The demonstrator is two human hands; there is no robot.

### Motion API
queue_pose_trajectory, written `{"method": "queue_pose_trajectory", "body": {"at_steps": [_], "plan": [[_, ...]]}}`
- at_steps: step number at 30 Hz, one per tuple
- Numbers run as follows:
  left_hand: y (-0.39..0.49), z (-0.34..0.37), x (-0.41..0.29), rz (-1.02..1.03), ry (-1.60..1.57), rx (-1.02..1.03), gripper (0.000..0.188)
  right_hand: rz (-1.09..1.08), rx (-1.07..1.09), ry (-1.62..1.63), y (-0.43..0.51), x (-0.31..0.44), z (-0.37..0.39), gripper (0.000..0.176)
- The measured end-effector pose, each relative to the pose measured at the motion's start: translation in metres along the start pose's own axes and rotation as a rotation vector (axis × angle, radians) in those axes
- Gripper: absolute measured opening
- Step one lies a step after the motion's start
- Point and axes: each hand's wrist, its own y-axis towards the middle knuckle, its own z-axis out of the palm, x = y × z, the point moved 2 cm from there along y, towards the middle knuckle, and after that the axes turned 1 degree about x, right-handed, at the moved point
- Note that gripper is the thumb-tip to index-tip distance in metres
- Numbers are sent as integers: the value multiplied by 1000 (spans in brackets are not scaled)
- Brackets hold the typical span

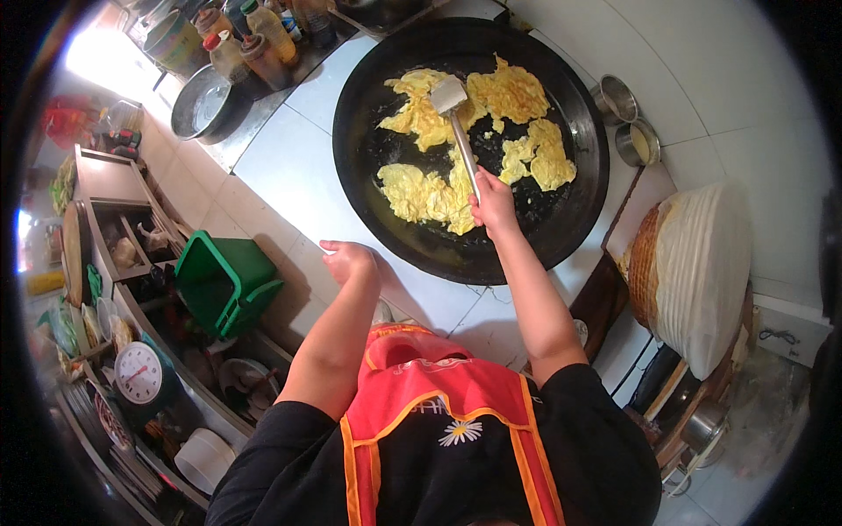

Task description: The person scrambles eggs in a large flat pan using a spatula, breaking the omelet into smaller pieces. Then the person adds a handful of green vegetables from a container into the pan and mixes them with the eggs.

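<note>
My right hand (495, 202) is closed around the handle of a metal spatula (464, 144), whose broad blade lies over cooked egg at the upper middle of a large round black pan (421, 253). Several yellow pieces of fried egg (510, 92) lie in the pan, some lightly browned, with dark pan surface between them. My left hand (350, 262) holds nothing; it is at the white tiled counter's near edge, left of and below the pan, thumb apart. Whether it touches the counter I cannot tell.
Sauce bottles (266, 33) and a metal bowl (202, 102) stand at the upper left. Two metal cups (637, 141) sit right of the pan, above a tall stack of round flatbreads (691, 276) with plastic. A green bin (227, 283) and a dial scale (138, 373) are at left.
</note>
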Motion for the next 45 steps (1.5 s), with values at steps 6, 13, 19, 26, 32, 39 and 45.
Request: {"method": "queue_pose_trajectory", "body": {"at_steps": [6, 13, 19, 26, 32, 39, 45], "plan": [[-3, 0, -2, -8, -6, 36, 68, 171, 113, 191, -17, -6, 4, 25], [0, 9, -1, 26, 27, 96, 65, 110, 134, 191, -39, 3, -21, 31], [7, 15, 2, 40, 54, 121, 63, 165, 15, 141, -79, -14, -43, 35], [4, 11, 0, 64, 90, 216, 60, -214, -339, -521, -138, -36, -94, 35], [2, 8, -4, 76, 105, 258, 57, -417, -533, -1378, -193, -59, -111, 35], [-1, 4, -5, 64, 90, 233, 54, -227, -317, -1268, -201, -54, -88, 51], [1, 8, -2, 68, 77, 240, 52, -57, -147, -851, -180, -34, -72, 52]]}}
